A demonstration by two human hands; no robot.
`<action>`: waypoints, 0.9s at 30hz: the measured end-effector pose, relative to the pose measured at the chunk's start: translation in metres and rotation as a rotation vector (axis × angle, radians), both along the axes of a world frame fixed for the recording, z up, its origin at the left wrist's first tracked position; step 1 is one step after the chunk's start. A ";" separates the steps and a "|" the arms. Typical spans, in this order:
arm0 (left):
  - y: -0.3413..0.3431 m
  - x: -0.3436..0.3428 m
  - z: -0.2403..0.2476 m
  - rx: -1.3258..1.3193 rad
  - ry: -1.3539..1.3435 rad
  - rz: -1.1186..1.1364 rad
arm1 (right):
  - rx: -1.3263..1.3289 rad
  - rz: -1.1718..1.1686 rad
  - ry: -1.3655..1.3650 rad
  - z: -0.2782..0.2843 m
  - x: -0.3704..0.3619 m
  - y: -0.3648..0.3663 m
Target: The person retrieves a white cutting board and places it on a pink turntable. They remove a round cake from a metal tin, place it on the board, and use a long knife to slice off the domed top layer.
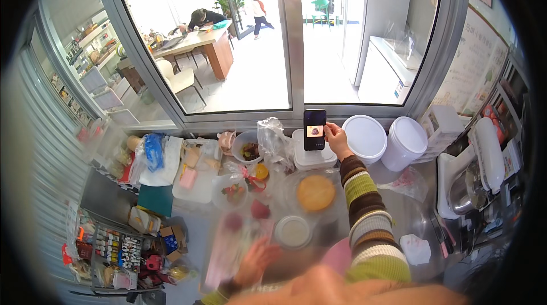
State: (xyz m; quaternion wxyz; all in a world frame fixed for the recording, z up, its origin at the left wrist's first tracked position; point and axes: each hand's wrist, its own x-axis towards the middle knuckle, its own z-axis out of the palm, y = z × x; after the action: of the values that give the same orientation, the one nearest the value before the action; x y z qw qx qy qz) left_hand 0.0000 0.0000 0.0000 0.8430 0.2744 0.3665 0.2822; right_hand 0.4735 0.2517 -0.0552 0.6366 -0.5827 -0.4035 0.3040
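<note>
My right arm, in a striped knit sleeve, reaches forward to a black smartphone [315, 128] at the foot of the window. The fingers of my right hand [336, 136] are closed on the phone's right edge; its screen shows a small picture. The phone is upright at a white lidded tub [310, 158]. Low over the table, my left hand [257, 259] is blurred, its fingers stretched toward the right and nothing visible in them. Near it are a round whitish lid or dish [293, 232] and a dark pink round item [260, 209]. A golden round cake layer [316, 193] lies in front of the phone.
Two white buckets [363, 138] stand at the back right, with a stand mixer [473, 171] beyond. Bowls of fruit [249, 150], a crumpled clear bag [276, 145] and a white tray [196, 188] occupy the left. Two people [259, 14] are beyond the window [296, 37].
</note>
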 end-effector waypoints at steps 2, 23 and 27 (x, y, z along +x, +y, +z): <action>-0.002 0.001 0.001 -0.019 -0.005 -0.005 | -0.037 -0.003 -0.031 -0.003 -0.003 -0.005; -0.100 0.018 -0.055 0.465 0.358 -0.495 | 0.003 -0.168 -0.397 0.079 -0.125 -0.465; -0.122 0.058 -0.075 0.352 0.280 -0.480 | -0.358 -0.596 -0.575 0.035 -0.118 -0.574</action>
State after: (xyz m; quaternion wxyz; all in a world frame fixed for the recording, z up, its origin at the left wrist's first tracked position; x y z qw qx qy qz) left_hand 0.0576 -0.1217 -0.0746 0.7665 0.5307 0.3491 0.0940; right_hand 0.3554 -0.3222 -0.0202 0.4475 -0.8353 -0.3194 -0.0018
